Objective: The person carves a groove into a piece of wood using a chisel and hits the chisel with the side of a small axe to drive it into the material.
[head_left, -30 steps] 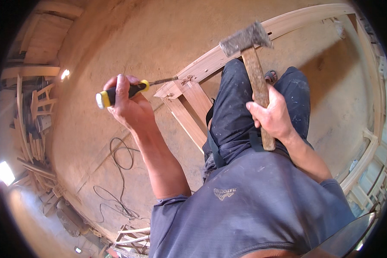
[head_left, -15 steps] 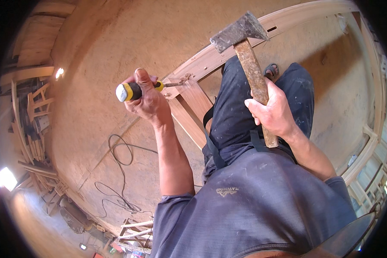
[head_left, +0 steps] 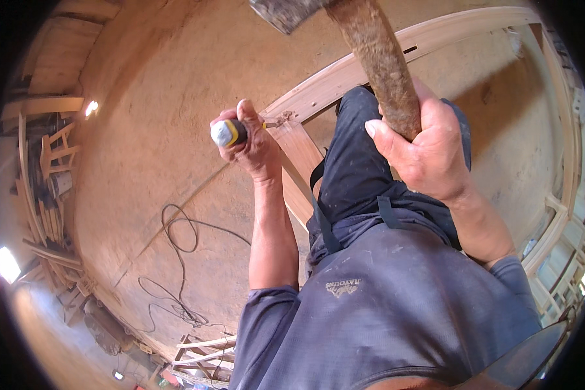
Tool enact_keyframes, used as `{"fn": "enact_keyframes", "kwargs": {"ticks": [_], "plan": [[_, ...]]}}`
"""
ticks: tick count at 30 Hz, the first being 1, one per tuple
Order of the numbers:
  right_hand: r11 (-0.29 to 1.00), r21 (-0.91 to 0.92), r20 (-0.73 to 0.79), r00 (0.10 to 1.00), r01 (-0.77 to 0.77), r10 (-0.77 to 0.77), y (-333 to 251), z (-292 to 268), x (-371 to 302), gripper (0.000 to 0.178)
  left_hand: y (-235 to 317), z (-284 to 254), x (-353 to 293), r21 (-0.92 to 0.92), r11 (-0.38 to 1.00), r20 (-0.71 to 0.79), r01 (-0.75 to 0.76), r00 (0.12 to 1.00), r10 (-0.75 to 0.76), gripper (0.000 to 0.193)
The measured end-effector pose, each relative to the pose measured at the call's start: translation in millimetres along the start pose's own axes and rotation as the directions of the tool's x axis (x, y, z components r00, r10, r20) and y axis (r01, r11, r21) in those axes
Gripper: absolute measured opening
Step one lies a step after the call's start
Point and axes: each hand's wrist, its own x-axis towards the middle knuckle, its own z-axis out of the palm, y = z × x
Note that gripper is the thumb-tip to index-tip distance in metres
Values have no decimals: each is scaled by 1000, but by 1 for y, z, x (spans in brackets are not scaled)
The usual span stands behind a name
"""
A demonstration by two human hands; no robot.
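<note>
My left hand [head_left: 259, 155] is wrapped round the yellow and black handle of a chisel [head_left: 225, 133], whose metal-capped end faces up. The chisel's blade reaches to a joint in a pale wooden frame [head_left: 335, 78], where a few wood chips [head_left: 285, 117] lie. Whether its tip is in the wood I cannot tell. In my right hand [head_left: 432, 153] is a hatchet [head_left: 385, 68], gripped by its worn wooden handle. The dark metal head is raised beyond the chisel and partly cut off by the upper edge of the picture.
The wooden frame runs away to the far right, with a slot in its rail, and passes by my legs. A thin cable [head_left: 182, 244] lies looped on the brown floor at left. Wooden pieces [head_left: 60, 156] are stacked along the left side, with more framing [head_left: 552, 234] at right.
My right hand has lifted the hatchet up, nearer the camera, its head rising partly out of the picture. My left hand and the chisel handle have shifted right, the handle more upright.
</note>
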Motion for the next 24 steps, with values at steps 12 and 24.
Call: {"fn": "enact_keyframes", "kwargs": {"ticks": [12,24], "plan": [[917,-241,150,945,319,-290,-19,13,24,16,-6,8,5,92,996,93,-17,996,8,19],[929,-156,161,919,-336,360,67,19,-45,30,7,27,16,395,918,372,0,914,-161,18]]}}
